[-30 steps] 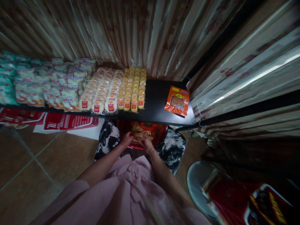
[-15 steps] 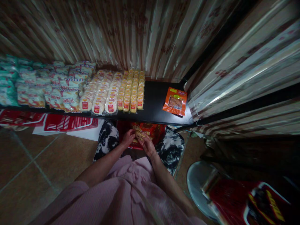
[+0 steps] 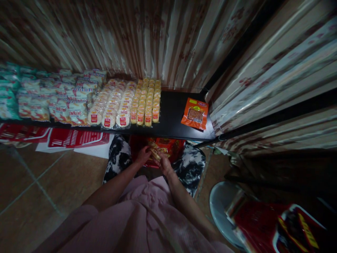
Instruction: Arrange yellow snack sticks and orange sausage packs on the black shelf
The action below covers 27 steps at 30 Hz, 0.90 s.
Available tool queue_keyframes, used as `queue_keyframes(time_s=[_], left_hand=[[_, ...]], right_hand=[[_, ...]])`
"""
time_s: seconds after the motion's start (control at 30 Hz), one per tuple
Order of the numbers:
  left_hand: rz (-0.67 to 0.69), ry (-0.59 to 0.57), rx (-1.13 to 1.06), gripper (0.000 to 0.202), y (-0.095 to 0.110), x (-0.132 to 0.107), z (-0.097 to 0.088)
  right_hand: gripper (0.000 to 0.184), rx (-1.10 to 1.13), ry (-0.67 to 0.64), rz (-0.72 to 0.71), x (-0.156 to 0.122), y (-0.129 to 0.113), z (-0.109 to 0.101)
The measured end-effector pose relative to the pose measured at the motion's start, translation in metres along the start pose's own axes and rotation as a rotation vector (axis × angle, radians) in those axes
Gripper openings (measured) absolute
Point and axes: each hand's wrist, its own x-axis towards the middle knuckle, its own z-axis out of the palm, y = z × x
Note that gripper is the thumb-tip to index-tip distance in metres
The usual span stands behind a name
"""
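Observation:
Between my knees, my left hand (image 3: 143,155) and my right hand (image 3: 164,164) are both closed on yellow wrapped snack packs (image 3: 155,154). How many packs they hold I cannot tell. Just beneath is a red basket (image 3: 134,144), with more yellow and orange packets inside, dim and partly hidden by the shelf edge. On the black shelf (image 3: 171,123) above my hands stand rows of similar yellow wrapped snacks (image 3: 148,105). Round white wrapped crackers (image 3: 123,119) are lined up to their left. An orange snack bag (image 3: 195,114) lies apart on the right.
White bags (image 3: 79,110) and green bags (image 3: 7,103) fill the shelf's left part. Red baskets (image 3: 79,137) sit under it. At right are a grey round tub (image 3: 223,211) and a red container (image 3: 255,218) of dark packets. Striped curtains (image 3: 147,42) hang behind.
My right hand has turned and its fingers have closed further round the yellow packs, which now tilt differently. The left hand stays nearly in place. The view has shifted slightly.

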Motion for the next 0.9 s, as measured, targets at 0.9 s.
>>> queue_keyframes(time_s=[0.9], left_hand=[[-0.072, 0.058, -0.134, 0.023, -0.028, -0.020, -0.001]], right_hand=[[0.020, 0.181, -0.176, 0.005, -0.019, -0.006, 0.001]])
